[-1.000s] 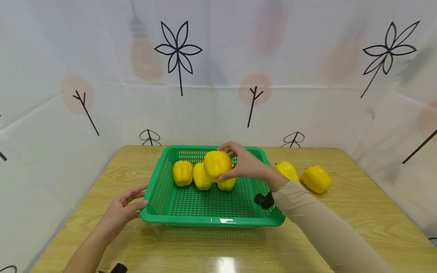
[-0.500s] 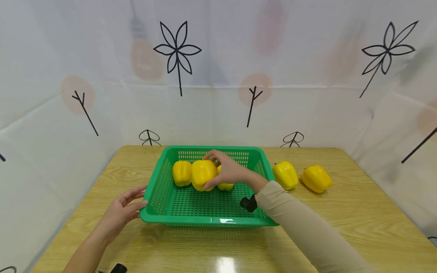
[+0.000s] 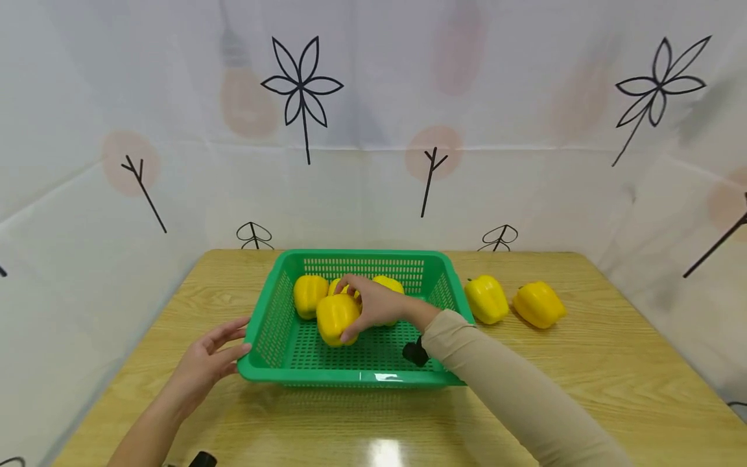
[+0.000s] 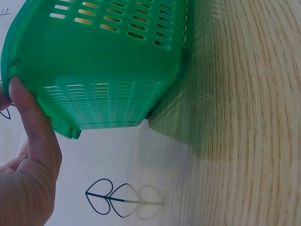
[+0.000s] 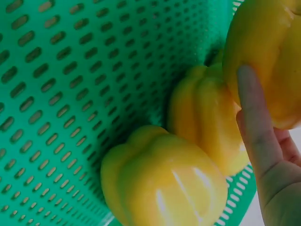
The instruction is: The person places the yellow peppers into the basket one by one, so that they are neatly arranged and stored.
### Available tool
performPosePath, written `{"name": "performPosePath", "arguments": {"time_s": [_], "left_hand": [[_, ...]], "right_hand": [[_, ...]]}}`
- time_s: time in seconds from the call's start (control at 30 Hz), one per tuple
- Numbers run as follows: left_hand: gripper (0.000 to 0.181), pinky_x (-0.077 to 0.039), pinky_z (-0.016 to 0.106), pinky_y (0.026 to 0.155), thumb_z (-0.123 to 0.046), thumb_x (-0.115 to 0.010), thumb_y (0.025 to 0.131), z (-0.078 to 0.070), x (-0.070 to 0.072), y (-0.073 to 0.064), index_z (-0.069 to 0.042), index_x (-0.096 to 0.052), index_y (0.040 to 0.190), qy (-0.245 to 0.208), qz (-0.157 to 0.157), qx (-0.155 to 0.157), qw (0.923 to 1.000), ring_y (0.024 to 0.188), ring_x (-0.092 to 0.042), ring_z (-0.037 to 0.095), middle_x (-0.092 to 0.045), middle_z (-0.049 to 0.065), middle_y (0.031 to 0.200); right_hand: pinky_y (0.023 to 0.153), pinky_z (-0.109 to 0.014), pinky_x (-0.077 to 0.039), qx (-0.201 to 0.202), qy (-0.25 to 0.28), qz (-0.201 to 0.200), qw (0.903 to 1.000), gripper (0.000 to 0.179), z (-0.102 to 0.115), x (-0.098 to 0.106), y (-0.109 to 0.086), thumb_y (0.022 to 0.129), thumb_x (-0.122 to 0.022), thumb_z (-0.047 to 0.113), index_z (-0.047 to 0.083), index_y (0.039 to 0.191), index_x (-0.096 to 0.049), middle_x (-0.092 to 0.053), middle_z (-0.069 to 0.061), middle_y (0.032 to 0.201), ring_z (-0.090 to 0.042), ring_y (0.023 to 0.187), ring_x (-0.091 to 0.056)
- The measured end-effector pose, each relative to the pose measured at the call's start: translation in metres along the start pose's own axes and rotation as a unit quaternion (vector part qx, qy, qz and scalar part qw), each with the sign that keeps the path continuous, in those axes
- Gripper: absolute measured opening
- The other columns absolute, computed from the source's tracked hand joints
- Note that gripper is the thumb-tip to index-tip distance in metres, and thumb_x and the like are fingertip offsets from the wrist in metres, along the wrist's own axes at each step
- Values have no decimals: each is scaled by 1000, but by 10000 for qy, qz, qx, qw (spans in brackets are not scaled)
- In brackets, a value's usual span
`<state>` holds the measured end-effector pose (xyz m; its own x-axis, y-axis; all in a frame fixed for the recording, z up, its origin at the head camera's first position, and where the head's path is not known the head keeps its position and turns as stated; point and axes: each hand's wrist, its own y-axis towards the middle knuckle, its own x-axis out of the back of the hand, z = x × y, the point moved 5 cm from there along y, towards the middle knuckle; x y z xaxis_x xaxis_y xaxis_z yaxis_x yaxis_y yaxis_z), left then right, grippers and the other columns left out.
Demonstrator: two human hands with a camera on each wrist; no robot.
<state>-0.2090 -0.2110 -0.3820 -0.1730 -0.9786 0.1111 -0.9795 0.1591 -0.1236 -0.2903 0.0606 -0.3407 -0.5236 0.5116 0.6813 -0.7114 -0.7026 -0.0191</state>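
The right hand (image 3: 376,305) pinches a pepper (image 3: 335,319) between its thumb and fingers; this yellow pepper is at the hand's fingertips, inside the basket (image 3: 350,376) and over its mesh floor. Whether the pepper touches that floor cannot be told. Three more yellow peppers are in the basket around the right hand: the left pepper (image 3: 309,295) lies beyond and to the left of the held one, the middle pepper (image 3: 334,287) is just past the fingers and partly hidden by them, and the back pepper (image 3: 388,283) is just beyond the back of the hand, partly covered by it.

The left hand (image 3: 207,353), well to the left of the right one, touches the green basket's left rim, its fingers loosely extended and its thumb apart from them, near the front corner.

To the right of the right hand, outside the basket, the near pepper (image 3: 487,299) and the far pepper (image 3: 539,305) lie on the table (image 3: 595,370). Behind the right hand, a beige sleeve (image 3: 508,383) covers the forearm. Beyond both hands hangs a patterned white cloth (image 3: 367,201).
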Motion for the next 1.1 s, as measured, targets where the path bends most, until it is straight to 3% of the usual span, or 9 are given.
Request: {"name": "performPosePath", "arguments": {"time_s": [0.17, 0.33, 0.5, 0.83, 0.97, 1.1], "left_hand": [[62, -51, 30, 77, -20, -60, 92, -1, 1, -1, -5, -31, 144, 12, 6, 9, 10000, 96, -59, 11, -34, 18, 137], [61, -51, 30, 77, -19, -60, 92, -1, 1, -1, -4, -31, 144, 16, -1, -15, 10000, 96, -59, 11, -34, 18, 137], [62, -51, 30, 77, -19, -60, 92, -2, 1, -1, -4, -31, 144, 4, 6, -23, 10000, 96, -59, 11, -33, 18, 137], [62, -51, 31, 77, -20, -60, 92, -2, 1, -1, -5, -30, 145, 13, -1, 23, 10000, 96, -59, 11, -33, 18, 138], [63, -51, 31, 77, -20, -61, 92, -3, 1, 0, -5, -30, 145, 12, 23, 2, 10000, 96, -59, 12, -33, 18, 138], [62, -51, 31, 77, -20, -61, 92, -2, 1, 0, -5, -30, 145, 15, 36, -20, 10000, 95, -59, 12, -33, 18, 138]], "right_hand": [[81, -26, -45, 36, -252, 235, 9994, 69, 2, -11, 5, 66, -86, 24, 13, 119, -44, -45, -7, 117, -20, 103, -47], [78, -24, -44, 79, -778, 575, 9953, 70, 5, -25, 8, 65, -87, 28, 13, 118, -44, -45, -2, 109, -17, 96, -45], [76, -25, -42, -189, -1102, 754, 9909, 70, 3, -35, 7, 62, -88, 30, 18, 114, -42, -42, -1, 103, -16, 91, -43], [78, -23, -42, -386, -932, 1076, 9891, 64, 3, -36, 6, 67, -86, 24, 16, 117, -46, -46, 3, 105, -13, 91, -45], [83, -25, -43, -427, -549, 1242, 9898, 55, 5, -34, 5, 72, -81, 16, 17, 116, -49, -50, -2, 118, -15, 104, -48], [88, -27, -43, -556, -560, 1207, 9895, 50, 7, -33, 7, 75, -79, 18, 19, 116, -52, -50, -8, 127, -20, 115, -47]]}}
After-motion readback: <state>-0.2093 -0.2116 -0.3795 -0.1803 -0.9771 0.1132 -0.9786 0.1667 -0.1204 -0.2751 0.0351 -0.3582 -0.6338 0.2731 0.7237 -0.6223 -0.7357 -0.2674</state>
